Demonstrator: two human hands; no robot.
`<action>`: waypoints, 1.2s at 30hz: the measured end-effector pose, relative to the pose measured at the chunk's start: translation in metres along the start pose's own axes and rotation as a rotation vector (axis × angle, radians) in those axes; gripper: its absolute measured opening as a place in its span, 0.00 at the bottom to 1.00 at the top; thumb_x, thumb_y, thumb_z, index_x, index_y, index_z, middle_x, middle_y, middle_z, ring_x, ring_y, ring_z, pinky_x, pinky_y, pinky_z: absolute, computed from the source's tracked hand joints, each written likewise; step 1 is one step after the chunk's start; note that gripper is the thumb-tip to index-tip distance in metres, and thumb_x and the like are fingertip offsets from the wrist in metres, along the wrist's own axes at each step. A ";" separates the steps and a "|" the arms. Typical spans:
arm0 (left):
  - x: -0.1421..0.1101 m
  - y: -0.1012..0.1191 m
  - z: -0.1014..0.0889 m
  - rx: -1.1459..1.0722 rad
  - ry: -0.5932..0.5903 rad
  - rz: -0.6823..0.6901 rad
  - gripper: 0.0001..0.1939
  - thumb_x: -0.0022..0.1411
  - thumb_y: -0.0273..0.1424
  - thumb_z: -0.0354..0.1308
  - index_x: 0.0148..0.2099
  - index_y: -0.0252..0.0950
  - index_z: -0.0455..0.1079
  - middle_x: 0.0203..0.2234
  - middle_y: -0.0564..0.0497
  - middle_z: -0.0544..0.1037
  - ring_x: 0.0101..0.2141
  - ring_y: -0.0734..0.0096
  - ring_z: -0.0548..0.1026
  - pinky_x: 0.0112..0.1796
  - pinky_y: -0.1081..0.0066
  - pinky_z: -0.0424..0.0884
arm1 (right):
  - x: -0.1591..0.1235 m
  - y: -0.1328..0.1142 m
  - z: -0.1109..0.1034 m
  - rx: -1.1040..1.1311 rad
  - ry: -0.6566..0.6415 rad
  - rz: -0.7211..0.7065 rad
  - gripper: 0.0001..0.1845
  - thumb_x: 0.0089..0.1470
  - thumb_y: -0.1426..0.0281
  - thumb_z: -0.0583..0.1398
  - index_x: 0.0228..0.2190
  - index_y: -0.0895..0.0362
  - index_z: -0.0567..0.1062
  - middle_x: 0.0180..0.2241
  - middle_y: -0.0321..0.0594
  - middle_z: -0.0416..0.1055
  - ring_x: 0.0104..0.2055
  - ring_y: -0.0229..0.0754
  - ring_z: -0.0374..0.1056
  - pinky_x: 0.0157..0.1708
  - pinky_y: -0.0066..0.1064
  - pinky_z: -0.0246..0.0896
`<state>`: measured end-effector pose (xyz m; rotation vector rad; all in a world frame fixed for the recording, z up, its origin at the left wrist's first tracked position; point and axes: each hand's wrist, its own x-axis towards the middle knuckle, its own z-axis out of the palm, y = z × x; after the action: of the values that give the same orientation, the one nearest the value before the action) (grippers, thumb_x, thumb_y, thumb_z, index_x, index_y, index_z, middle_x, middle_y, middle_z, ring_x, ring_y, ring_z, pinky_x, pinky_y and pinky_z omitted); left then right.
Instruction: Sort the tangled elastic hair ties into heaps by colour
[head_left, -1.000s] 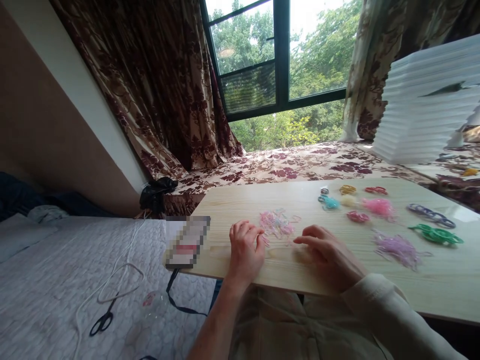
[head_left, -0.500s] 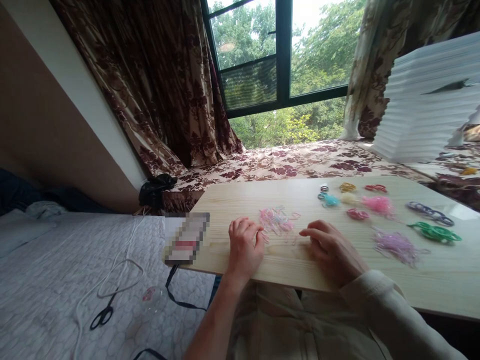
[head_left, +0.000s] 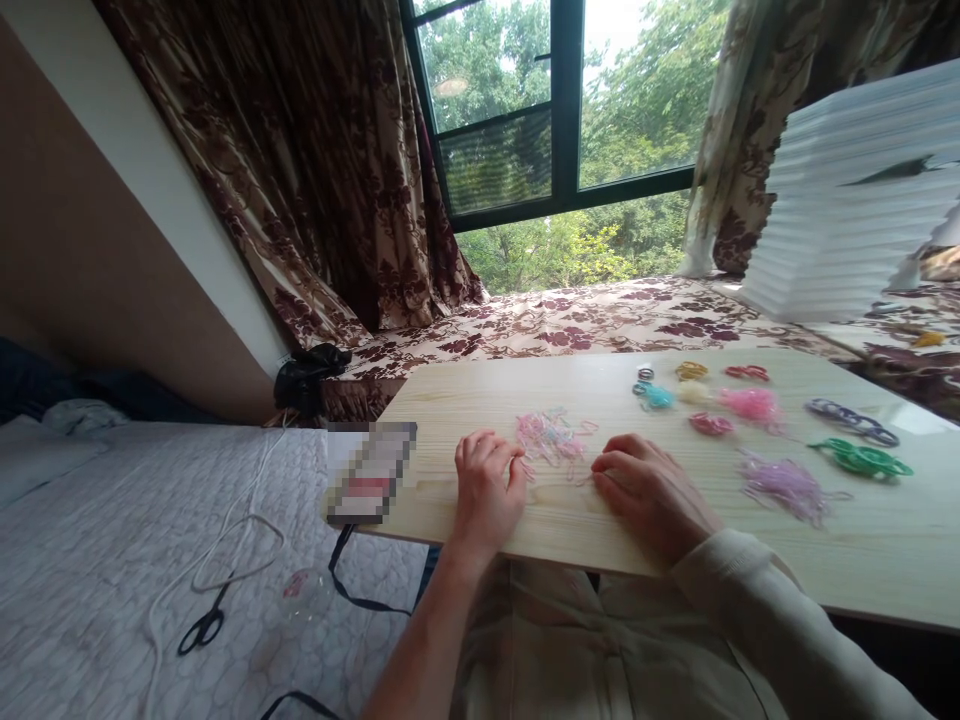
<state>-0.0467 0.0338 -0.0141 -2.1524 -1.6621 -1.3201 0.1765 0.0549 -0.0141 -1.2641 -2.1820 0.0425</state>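
A loose pile of small pastel elastic bands [head_left: 551, 437], pink, white and pale blue, lies on the light wooden table [head_left: 465, 385] between my two hands. My left hand [head_left: 487, 485] rests at the pile's left edge, fingers curved and thumb slightly apart, with pink bands by the fingertips. To the right, my right hand [head_left: 652, 495] lies low over the table, fingers stretched toward the pile. Its fingertips are beside a few stray bands at the pile's near right edge. I see nothing held in either hand, though the undersides of the fingers are hidden.
Sorted by colour at right are purple bands [head_left: 787, 487], green bands [head_left: 862, 458], dark blue bands [head_left: 853, 420], pink bands [head_left: 752, 405], red bands [head_left: 711, 424] and teal bands [head_left: 655, 396]. A pixelated flat object [head_left: 373, 475] sits at the left edge. Scissors [head_left: 201, 632] lie on the bed.
My right hand has shifted slightly left toward the pile, and its raised index finger has come down to the table. My left hand stays almost where it was.
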 end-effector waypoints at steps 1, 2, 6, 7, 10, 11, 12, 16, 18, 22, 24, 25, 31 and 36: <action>0.000 0.000 0.000 0.000 0.000 0.003 0.09 0.59 0.22 0.54 0.36 0.37 0.75 0.34 0.48 0.77 0.47 0.58 0.69 0.53 0.53 0.65 | 0.000 0.001 0.001 0.006 0.002 -0.001 0.13 0.56 0.63 0.55 0.30 0.52 0.79 0.39 0.44 0.73 0.41 0.45 0.69 0.40 0.37 0.61; 0.000 0.000 0.000 0.000 0.001 0.005 0.09 0.59 0.22 0.54 0.36 0.37 0.75 0.34 0.48 0.77 0.47 0.58 0.69 0.53 0.53 0.65 | 0.001 0.002 0.002 0.010 0.007 0.002 0.13 0.55 0.63 0.56 0.31 0.52 0.79 0.39 0.44 0.73 0.41 0.45 0.69 0.40 0.37 0.61; 0.000 0.000 -0.001 0.003 0.007 0.002 0.09 0.59 0.22 0.54 0.36 0.37 0.75 0.34 0.48 0.77 0.47 0.58 0.69 0.53 0.53 0.65 | 0.002 0.002 0.004 0.001 0.015 0.030 0.14 0.55 0.63 0.56 0.36 0.52 0.80 0.39 0.45 0.73 0.42 0.47 0.69 0.41 0.39 0.61; 0.000 0.001 -0.001 0.003 0.008 0.000 0.09 0.59 0.22 0.54 0.37 0.38 0.75 0.35 0.48 0.77 0.47 0.58 0.69 0.53 0.53 0.65 | 0.003 0.002 0.004 -0.001 0.004 0.028 0.13 0.55 0.63 0.56 0.35 0.52 0.80 0.39 0.44 0.73 0.41 0.47 0.69 0.40 0.39 0.61; 0.000 0.001 -0.001 -0.001 0.009 0.001 0.09 0.59 0.22 0.54 0.37 0.38 0.74 0.35 0.48 0.77 0.47 0.59 0.69 0.53 0.53 0.65 | 0.003 0.000 0.002 0.018 -0.027 0.002 0.13 0.56 0.63 0.55 0.29 0.52 0.79 0.37 0.43 0.72 0.39 0.45 0.68 0.38 0.37 0.60; 0.000 0.001 -0.001 -0.002 0.008 0.001 0.09 0.59 0.22 0.54 0.37 0.38 0.74 0.35 0.49 0.77 0.47 0.59 0.69 0.53 0.53 0.65 | 0.003 0.000 0.001 0.028 -0.030 -0.006 0.13 0.56 0.63 0.55 0.28 0.52 0.78 0.36 0.43 0.72 0.38 0.44 0.68 0.38 0.36 0.61; 0.000 0.001 0.000 -0.003 0.008 0.001 0.09 0.59 0.22 0.54 0.36 0.38 0.74 0.34 0.49 0.77 0.47 0.59 0.69 0.53 0.53 0.65 | 0.003 -0.001 0.001 0.037 -0.030 -0.011 0.14 0.57 0.64 0.54 0.27 0.53 0.77 0.36 0.43 0.72 0.38 0.44 0.68 0.38 0.36 0.61; 0.000 0.001 0.001 -0.010 0.010 -0.006 0.10 0.59 0.21 0.54 0.36 0.38 0.74 0.34 0.49 0.77 0.47 0.59 0.69 0.53 0.53 0.65 | 0.002 -0.001 -0.001 0.058 -0.028 -0.023 0.16 0.58 0.64 0.52 0.26 0.54 0.75 0.34 0.44 0.72 0.37 0.43 0.67 0.38 0.37 0.61; 0.000 0.002 0.000 -0.012 0.009 -0.008 0.09 0.59 0.21 0.54 0.36 0.38 0.75 0.33 0.49 0.77 0.46 0.59 0.69 0.52 0.53 0.65 | 0.002 -0.001 -0.002 0.067 -0.024 -0.020 0.16 0.59 0.64 0.51 0.26 0.55 0.75 0.35 0.44 0.72 0.37 0.44 0.68 0.38 0.37 0.62; 0.001 0.002 -0.001 -0.009 0.009 -0.005 0.10 0.60 0.21 0.54 0.36 0.38 0.75 0.33 0.49 0.77 0.46 0.59 0.69 0.52 0.53 0.65 | 0.003 0.000 -0.001 0.091 -0.015 -0.005 0.16 0.60 0.65 0.51 0.27 0.55 0.75 0.35 0.45 0.72 0.37 0.44 0.68 0.39 0.38 0.63; 0.001 0.002 -0.001 -0.014 0.011 0.000 0.09 0.60 0.22 0.54 0.36 0.38 0.74 0.33 0.49 0.77 0.46 0.59 0.69 0.52 0.53 0.65 | 0.003 0.000 -0.001 0.090 -0.006 -0.013 0.16 0.59 0.65 0.51 0.27 0.55 0.75 0.34 0.45 0.72 0.36 0.44 0.68 0.38 0.38 0.64; 0.000 0.002 -0.001 -0.018 0.010 0.004 0.09 0.60 0.22 0.54 0.36 0.38 0.74 0.33 0.49 0.77 0.46 0.59 0.69 0.52 0.53 0.65 | 0.002 -0.001 -0.001 0.084 0.001 -0.019 0.16 0.59 0.65 0.51 0.27 0.55 0.75 0.34 0.44 0.72 0.36 0.44 0.68 0.38 0.38 0.64; -0.002 -0.002 0.001 -0.019 0.008 0.038 0.09 0.60 0.22 0.54 0.37 0.38 0.74 0.34 0.49 0.77 0.46 0.59 0.70 0.51 0.54 0.65 | -0.017 -0.013 -0.031 0.074 0.082 -0.020 0.16 0.61 0.64 0.50 0.28 0.54 0.74 0.34 0.44 0.73 0.35 0.43 0.70 0.37 0.37 0.65; -0.002 -0.004 0.001 -0.007 -0.001 0.047 0.09 0.60 0.23 0.53 0.36 0.38 0.74 0.33 0.50 0.78 0.45 0.59 0.70 0.50 0.55 0.65 | -0.057 0.016 -0.087 0.061 0.127 0.150 0.17 0.59 0.55 0.52 0.29 0.51 0.74 0.33 0.43 0.75 0.33 0.45 0.71 0.33 0.35 0.67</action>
<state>-0.0490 0.0346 -0.0175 -2.1816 -1.5996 -1.3144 0.2540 -0.0052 0.0238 -1.3558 -1.9618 0.0862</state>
